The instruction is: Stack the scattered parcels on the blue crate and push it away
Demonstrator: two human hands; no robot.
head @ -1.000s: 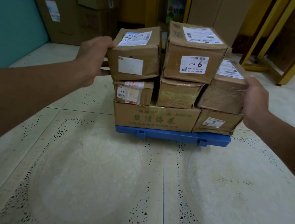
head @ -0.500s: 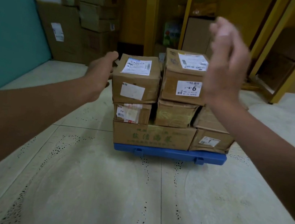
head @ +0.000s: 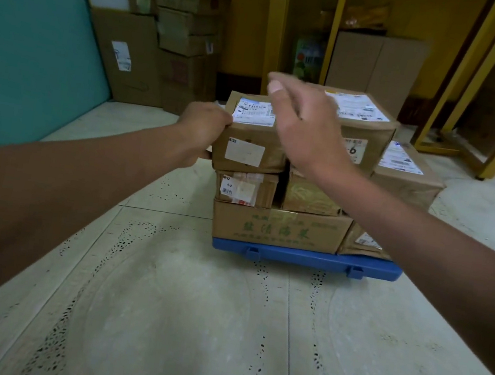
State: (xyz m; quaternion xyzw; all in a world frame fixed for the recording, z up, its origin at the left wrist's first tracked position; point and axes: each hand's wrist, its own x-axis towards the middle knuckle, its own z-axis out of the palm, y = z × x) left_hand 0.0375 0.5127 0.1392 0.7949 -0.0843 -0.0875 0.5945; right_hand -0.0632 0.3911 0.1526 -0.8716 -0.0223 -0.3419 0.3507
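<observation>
While resting on pale speckled floor tiles [head: 176, 320], low flat blue plastic crate [head: 306, 258] at centre frame, carrying brown cardboard parcels stacked in layers. Behind, at 11 o'clock, tall pile of worn brown cartons [head: 178, 37] against teal wall [head: 28, 39]; at 2 o'clock, yellow metal frame posts [head: 465, 78].

On the crate, at the bottom: wide brown carton with green printed characters [head: 278, 228], filling the front edge. At 3 o'clock of the stack: taped brown parcel with white and blue label [head: 410, 175], sitting over a lower box mostly hidden by the right forearm. At the top, toward 1 o'clock: tall brown box with white shipping label [head: 366, 124], partly covered by the right hand. At the top, toward 11 o'clock: brown box with two white labels [head: 250, 143], sitting on small brown parcel with barcode sticker [head: 244, 187]. Beside that, small tape-wrapped brown parcel [head: 312, 194].

Left hand [head: 203, 128] pressed to the left side of the two-label box, fingers curled around its near left corner and gripping it. Right hand [head: 309, 126] raised in front of the stack, motion-blurred, fingers loosely spread and holding nothing; contact with the boxes cannot be told.
</observation>
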